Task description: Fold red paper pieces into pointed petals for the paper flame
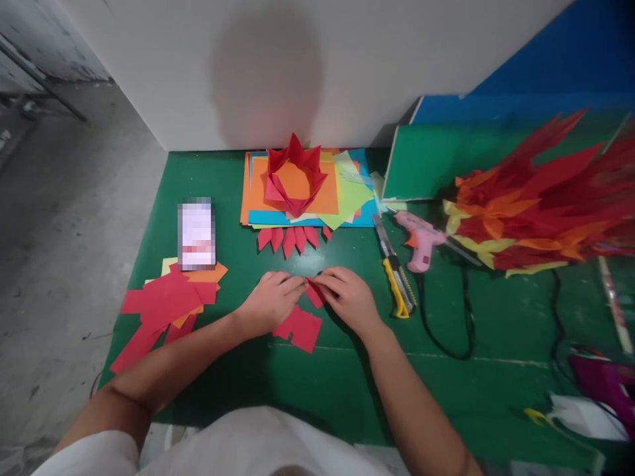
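Observation:
A small piece of red paper [316, 295] is pinched between my two hands, just above the green tabletop. My left hand [274, 299] has its fingers closed at the paper's left corner. On the other side, my right hand [348, 297] grips it with thumb and fingertips. Flat red paper pieces [306, 329] lie right below my hands, partly under the left one. Beyond my hands is a row of pointed, folded red petals [288, 240]. A red paper ring with pointed tips [295, 202] rests on a stack of coloured paper [253, 192].
A yellow box cutter [394, 281] and a pink glue gun [421, 241] with a black cord lie to the right. Behind them stands a red and orange paper flame shape [526, 198]. A blurred phone [197, 231] and red scraps [166, 301] are on the left.

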Demonstrator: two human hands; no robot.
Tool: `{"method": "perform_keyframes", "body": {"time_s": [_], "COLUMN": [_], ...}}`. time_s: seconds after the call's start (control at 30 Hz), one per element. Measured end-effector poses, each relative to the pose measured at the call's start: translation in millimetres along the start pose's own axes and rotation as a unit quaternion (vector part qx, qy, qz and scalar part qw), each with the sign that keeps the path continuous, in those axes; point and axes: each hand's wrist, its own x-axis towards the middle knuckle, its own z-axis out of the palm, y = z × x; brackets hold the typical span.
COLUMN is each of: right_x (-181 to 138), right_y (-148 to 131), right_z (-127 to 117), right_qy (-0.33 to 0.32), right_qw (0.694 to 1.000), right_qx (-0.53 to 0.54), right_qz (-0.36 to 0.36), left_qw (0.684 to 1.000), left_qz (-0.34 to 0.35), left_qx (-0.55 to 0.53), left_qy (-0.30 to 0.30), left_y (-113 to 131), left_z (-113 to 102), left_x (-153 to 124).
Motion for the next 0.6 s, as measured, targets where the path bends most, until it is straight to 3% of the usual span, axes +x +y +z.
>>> {"method": "perform_keyframes", "body": {"time_s": [0.6], "right_x": [-0.6], "right_y": [2.0], "right_z": [0.1], "right_qy": [-0.028], "right_qw": [0.997], "right_qx": [-0.05], "right_qz": [-0.042], "left_qw": [1.0], "left_qz": [0.003], "left_qx": [0.009], "left_qy": [0.0], "left_y": [0.0], "left_z": [-1.3], "left_x": [0.4]}}
